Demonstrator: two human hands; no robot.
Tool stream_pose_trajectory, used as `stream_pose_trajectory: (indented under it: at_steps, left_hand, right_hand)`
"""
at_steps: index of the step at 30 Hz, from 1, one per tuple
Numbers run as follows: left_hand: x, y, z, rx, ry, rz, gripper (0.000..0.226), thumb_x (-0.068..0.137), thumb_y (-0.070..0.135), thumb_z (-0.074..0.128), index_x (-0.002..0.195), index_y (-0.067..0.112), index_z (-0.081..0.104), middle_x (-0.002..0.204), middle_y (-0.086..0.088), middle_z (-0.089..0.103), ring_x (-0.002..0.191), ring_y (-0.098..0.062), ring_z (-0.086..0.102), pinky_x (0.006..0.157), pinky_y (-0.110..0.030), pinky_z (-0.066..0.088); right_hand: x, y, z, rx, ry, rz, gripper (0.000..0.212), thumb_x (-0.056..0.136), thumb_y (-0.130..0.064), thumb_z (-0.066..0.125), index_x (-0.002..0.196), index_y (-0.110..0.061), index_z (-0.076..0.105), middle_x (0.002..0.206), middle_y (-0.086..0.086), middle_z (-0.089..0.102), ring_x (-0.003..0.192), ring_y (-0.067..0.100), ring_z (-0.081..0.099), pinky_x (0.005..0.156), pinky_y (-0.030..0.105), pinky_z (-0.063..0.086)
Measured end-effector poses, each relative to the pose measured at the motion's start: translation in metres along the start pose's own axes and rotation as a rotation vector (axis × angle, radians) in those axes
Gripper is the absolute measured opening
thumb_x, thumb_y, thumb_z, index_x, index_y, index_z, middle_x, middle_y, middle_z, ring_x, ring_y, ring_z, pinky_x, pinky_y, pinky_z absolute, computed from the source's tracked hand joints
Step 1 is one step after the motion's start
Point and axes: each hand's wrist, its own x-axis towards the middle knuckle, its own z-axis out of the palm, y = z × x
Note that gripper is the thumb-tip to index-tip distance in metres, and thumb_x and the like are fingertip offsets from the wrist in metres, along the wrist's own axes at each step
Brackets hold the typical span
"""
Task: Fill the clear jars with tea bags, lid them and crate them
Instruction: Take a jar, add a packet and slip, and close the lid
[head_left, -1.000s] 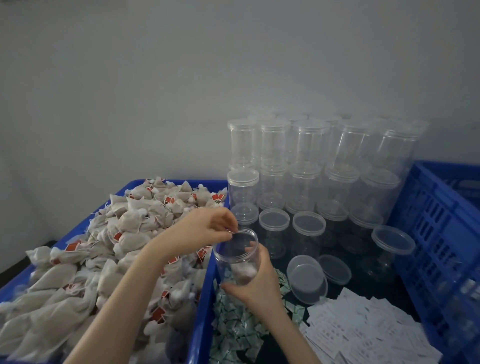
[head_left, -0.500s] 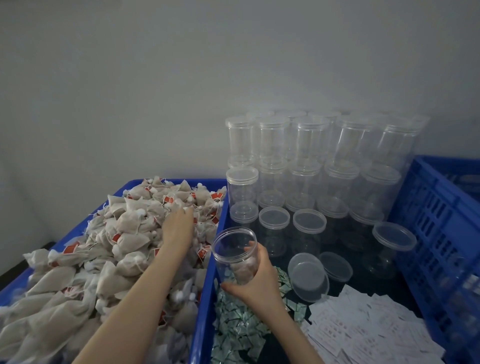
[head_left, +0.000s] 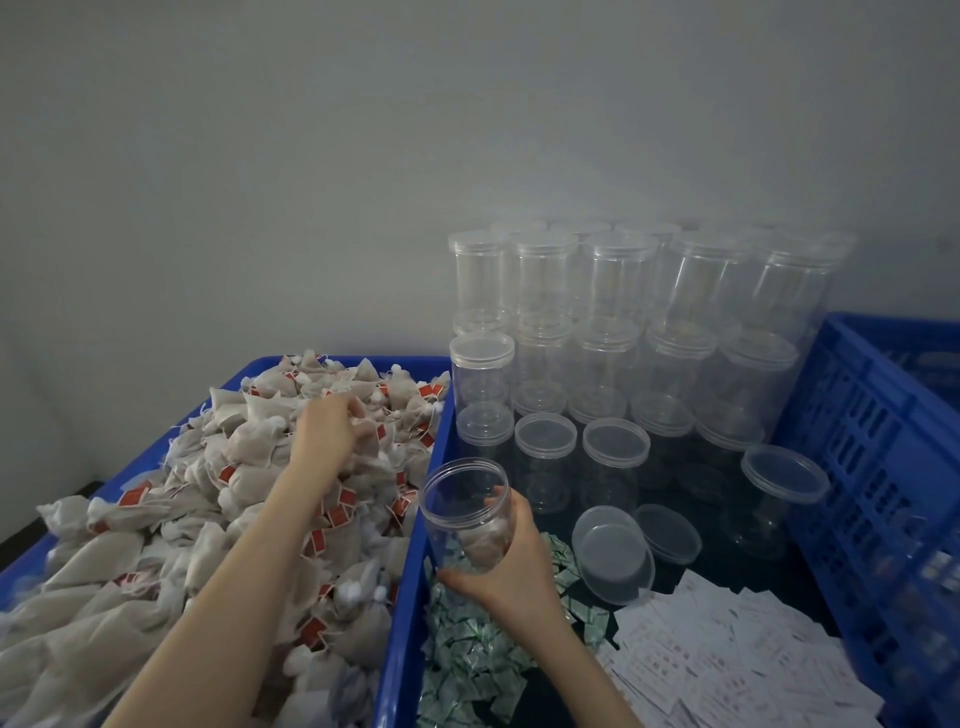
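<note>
Jar (head_left: 464, 512) unmoved, right hand (head_left: 506, 564) grip around it | left hand (head_left: 332, 428) reached farther, fingers curling into tea bags (head_left: 249, 441)

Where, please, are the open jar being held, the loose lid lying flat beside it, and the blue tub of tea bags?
open jar (head_left: 464, 512), head view, on its clear side wall.
loose lid (head_left: 613, 553), head view, on its flat top.
blue tub (head_left: 402, 597), head view, on its right-hand wall.

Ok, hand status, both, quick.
Left hand: down in the heap of tea bags, fingers curled into them; a firm hold cannot be told.
Right hand: holding the open clear jar.
</note>
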Motion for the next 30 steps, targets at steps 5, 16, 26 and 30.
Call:
stream_pose_trajectory:
  at_steps: [5, 16, 26, 30]
  left_hand:
    - [-0.012, 0.018, -0.047, -0.128, 0.098, 0.1, 0.014, 0.085, 0.022, 0.071, 0.08, 0.017, 0.059, 0.089, 0.001, 0.062, 0.077, -0.011, 0.054, 0.072, -0.023, 0.036]
    - [-0.069, 0.074, -0.1, -0.49, -0.155, 0.318, 0.007, 0.081, 0.02, 0.072, 0.081, 0.022, 0.065, 0.077, 0.004, 0.072, 0.072, -0.012, 0.068, 0.069, -0.024, 0.056]
    - [-0.03, 0.061, -0.02, -0.236, -0.32, 0.28, 0.008, 0.091, 0.016, 0.063, 0.091, 0.023, 0.067, 0.093, 0.008, 0.071, 0.08, -0.003, 0.066, 0.072, -0.017, 0.051]
    - [-0.002, 0.042, 0.038, 0.206, -0.331, 0.16, 0.025, 0.094, 0.015, 0.056, 0.119, 0.014, 0.059, 0.113, -0.006, 0.064, 0.099, -0.019, 0.062, 0.089, -0.033, 0.053]
  right_hand:
    - [0.001, -0.002, 0.006, -0.015, -0.006, 0.005, 0.098, 0.048, -0.042, 0.09, 0.13, -0.047, 0.036, 0.126, -0.029, 0.052, 0.117, -0.008, 0.051, 0.094, 0.016, 0.049]
    - [0.003, -0.005, 0.008, 0.013, -0.007, -0.01, 0.093, 0.055, -0.033, 0.093, 0.125, -0.051, 0.035, 0.125, -0.033, 0.049, 0.112, -0.023, 0.044, 0.077, -0.004, 0.04]
    - [0.001, -0.001, 0.004, 0.072, 0.044, -0.043, 0.088, 0.049, -0.031, 0.089, 0.119, -0.056, 0.043, 0.116, -0.018, 0.063, 0.103, -0.003, 0.063, 0.077, 0.017, 0.056]
    - [0.0, -0.002, 0.0, 0.071, 0.056, -0.029, 0.087, 0.043, -0.037, 0.089, 0.107, -0.071, 0.04, 0.114, -0.019, 0.062, 0.1, -0.008, 0.062, 0.075, 0.013, 0.054]
